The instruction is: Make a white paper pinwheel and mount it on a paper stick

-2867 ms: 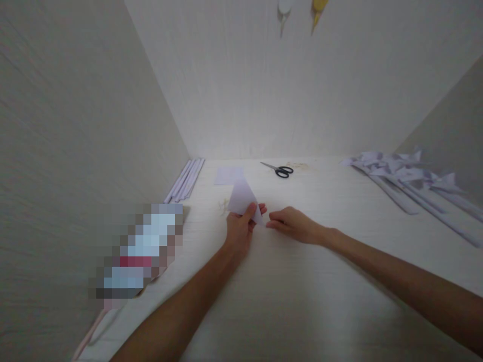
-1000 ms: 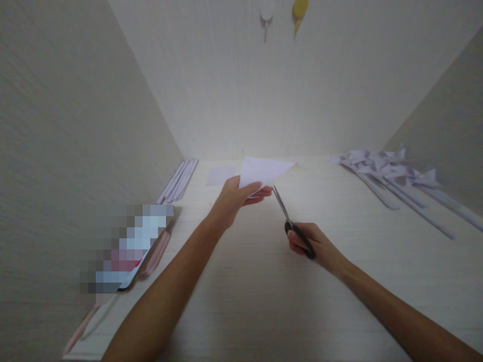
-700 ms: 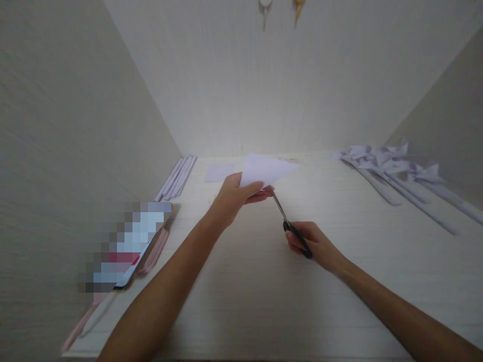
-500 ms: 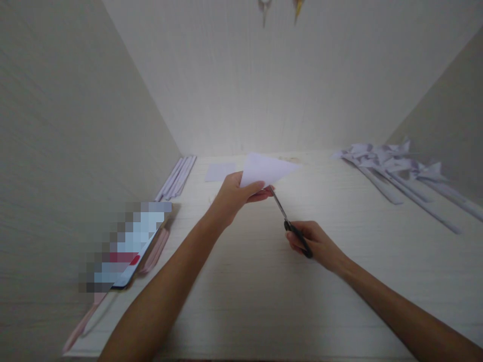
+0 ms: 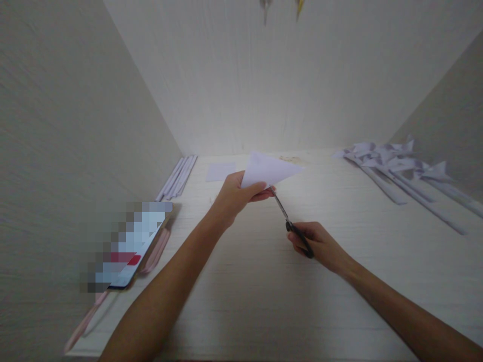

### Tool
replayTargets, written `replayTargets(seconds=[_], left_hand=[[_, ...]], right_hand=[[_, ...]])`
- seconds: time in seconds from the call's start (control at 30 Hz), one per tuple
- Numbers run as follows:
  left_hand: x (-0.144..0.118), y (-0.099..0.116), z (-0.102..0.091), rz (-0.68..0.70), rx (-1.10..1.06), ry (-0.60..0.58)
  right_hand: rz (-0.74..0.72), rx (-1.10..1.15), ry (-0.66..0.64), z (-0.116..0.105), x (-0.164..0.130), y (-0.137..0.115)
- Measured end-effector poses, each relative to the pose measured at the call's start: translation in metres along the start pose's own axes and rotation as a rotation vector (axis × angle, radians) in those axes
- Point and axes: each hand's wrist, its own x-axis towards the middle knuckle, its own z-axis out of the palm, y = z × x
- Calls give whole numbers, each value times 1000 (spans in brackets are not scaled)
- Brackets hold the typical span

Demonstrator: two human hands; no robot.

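Observation:
A pale sheet of paper [image 5: 269, 168], pointed toward the right, is pinched by my left hand [image 5: 237, 196] at its lower left edge, thumb on top and fingers beneath. My right hand [image 5: 317, 244] grips a pair of scissors [image 5: 298, 239] by the black handles. The metal blades reach up and left to the paper's lower edge, close to my left fingertips. Their tips are partly hidden there, so I cannot see how far they enter the paper. A flat paper square [image 5: 220, 171] lies on the table behind my left hand.
White table [image 5: 245, 301] between walls. Rolled paper sticks [image 5: 181, 176] lie at back left; paper pinwheels on sticks [image 5: 385, 161] pile at right. A tablet-like screen [image 5: 139, 246], partly pixelated, leans at left on a pink holder [image 5: 156, 251]. Small scraps [image 5: 290, 159] sit at the back.
Both hands, the paper and the scissors appear shifted very slightly to the right. My grip on the paper and on the scissors stays the same.

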Motion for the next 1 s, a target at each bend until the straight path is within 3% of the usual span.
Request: replayTargets(seconds=[0.3, 0.6, 0.7, 0.9, 1.0], left_hand=[[-1, -3, 9, -2, -35, 98], [-1, -6, 10, 10, -48, 110], [1, -7, 9, 1, -62, 99], [3, -14, 1, -11, -128, 67], [-1, -20, -8, -33, -200, 98]], right_hand=[[-26, 42, -28, 2, -2, -5], [23, 46, 34, 2, -1, -3], [19, 77, 2, 1, 0, -5], [-47, 59, -157, -16, -3, -6], [-30, 49, -61, -33, -7, -6]])
